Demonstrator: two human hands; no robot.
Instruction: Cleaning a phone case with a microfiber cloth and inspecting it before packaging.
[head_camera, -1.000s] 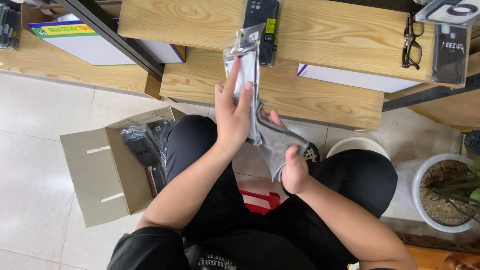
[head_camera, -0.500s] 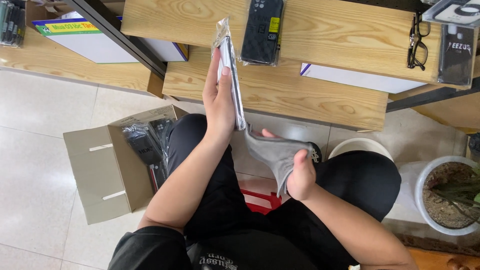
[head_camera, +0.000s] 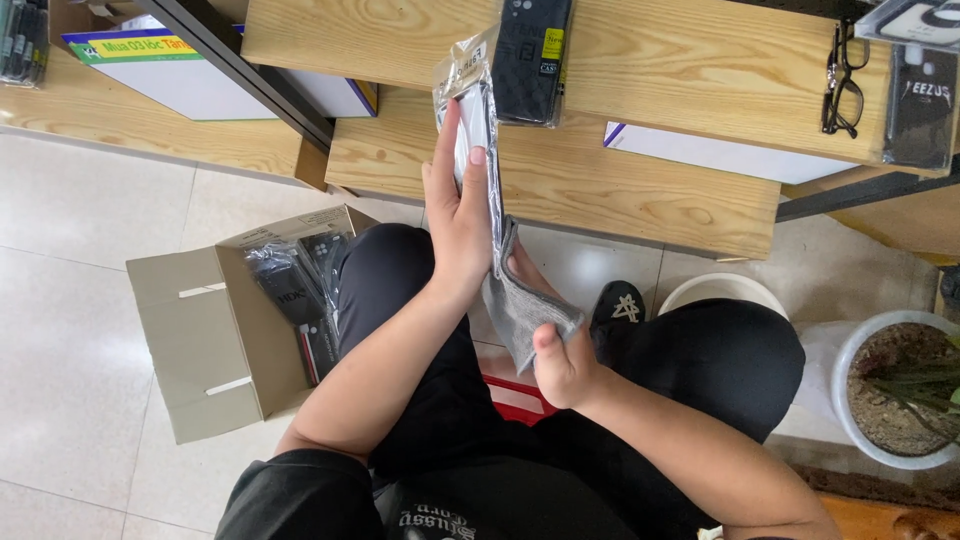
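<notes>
Left hand (head_camera: 458, 225) is raised in front of the seated person, fingers stretched up along a clear plastic packet (head_camera: 478, 130) with something pale inside, gripping it upright against the edge of the wooden surface (head_camera: 620, 190). Right hand (head_camera: 560, 365) sits lower, closed around a grey cloth (head_camera: 515, 300) that is pressed to the lower end of the packet.

Just above the packet's top, a dark phone case in its own clear bag (head_camera: 532, 55) lies on the upper wooden shelf (head_camera: 680, 70), a small yellow label stuck near its corner. Further right on that shelf rest black-framed glasses (head_camera: 840, 90) and another dark bagged case (head_camera: 915, 105). A flat white box with a blue-edged corner (head_camera: 720, 155) lies tucked under the shelf; up left, a white box with a yellow and green strip (head_camera: 150, 65) lies on a lower board.

On the tiled floor by the person's left knee stands an open cardboard box (head_camera: 200, 340) holding more dark bagged cases (head_camera: 295, 295). At far right is a white plant pot (head_camera: 895, 385).
</notes>
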